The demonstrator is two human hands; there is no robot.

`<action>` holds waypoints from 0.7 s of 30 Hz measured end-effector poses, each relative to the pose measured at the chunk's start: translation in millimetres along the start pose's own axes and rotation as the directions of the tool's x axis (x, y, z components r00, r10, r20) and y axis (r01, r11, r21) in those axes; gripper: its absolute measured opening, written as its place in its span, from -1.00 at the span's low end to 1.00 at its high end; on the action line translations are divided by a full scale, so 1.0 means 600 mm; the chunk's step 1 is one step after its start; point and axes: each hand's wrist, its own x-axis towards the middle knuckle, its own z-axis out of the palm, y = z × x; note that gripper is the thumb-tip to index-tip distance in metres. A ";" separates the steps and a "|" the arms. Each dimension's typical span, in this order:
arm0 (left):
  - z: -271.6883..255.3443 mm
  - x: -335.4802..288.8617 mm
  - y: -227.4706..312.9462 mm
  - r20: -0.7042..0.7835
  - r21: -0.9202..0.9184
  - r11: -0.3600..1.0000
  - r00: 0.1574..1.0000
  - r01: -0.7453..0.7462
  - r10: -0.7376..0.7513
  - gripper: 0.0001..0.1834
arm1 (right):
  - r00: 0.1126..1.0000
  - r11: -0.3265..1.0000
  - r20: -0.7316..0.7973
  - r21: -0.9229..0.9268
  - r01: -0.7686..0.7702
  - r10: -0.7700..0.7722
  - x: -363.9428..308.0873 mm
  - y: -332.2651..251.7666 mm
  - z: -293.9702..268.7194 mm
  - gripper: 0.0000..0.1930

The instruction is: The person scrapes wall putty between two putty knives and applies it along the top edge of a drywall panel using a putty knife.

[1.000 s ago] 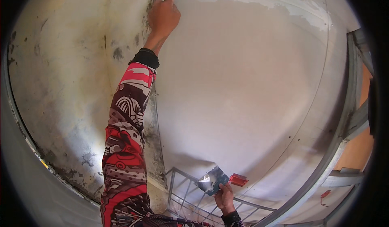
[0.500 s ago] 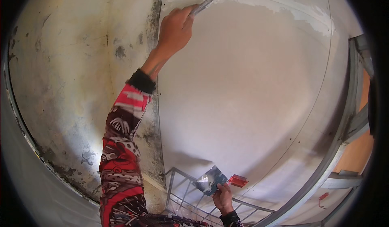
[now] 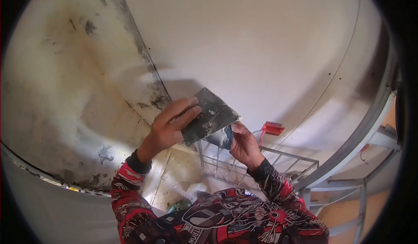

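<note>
My left hand (image 3: 163, 128) grips a dark, square putty spreader (image 3: 211, 113) with dried pale smears on its face, its fingers laid over one edge. Just below and partly behind it is a second flat plate (image 3: 221, 138) carrying white putty, pinched at its right side by my right hand (image 3: 246, 147). The right edge of the spreader meets or nearly meets that plate; actual contact is hard to tell. Both tools are held in front of my chest, away from the pale wallboard (image 3: 248, 43).
A stained, peeling wall (image 3: 65, 91) stands to the left, meeting the wallboard at a dark seam. Low ahead is a grey metal railing (image 3: 283, 157), with a red wall box (image 3: 273, 128) above it. Grey metal framing (image 3: 348, 130) curves along the right.
My left hand has come down from the top of the wallboard, bringing the spreader to the putty plate. My right hand has risen slightly, and the view has tilted downward.
</note>
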 end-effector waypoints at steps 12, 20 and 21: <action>-0.016 -0.172 -0.024 0.131 0.078 0.993 0.986 0.090 -0.099 -0.54 | 0.996 0.995 -0.062 -0.070 0.064 -0.069 0.015 0.099 0.028 -0.69; -0.025 -0.331 -0.086 0.290 0.228 0.957 0.926 0.180 -0.244 -0.54 | 0.984 0.978 -0.102 -0.160 0.130 -0.148 0.012 0.121 0.006 -0.65; -0.022 -0.344 -0.092 0.182 0.225 0.927 0.921 0.302 -0.344 -0.59 | 0.983 0.977 -0.106 -0.164 0.133 -0.151 0.014 0.120 -0.003 -0.65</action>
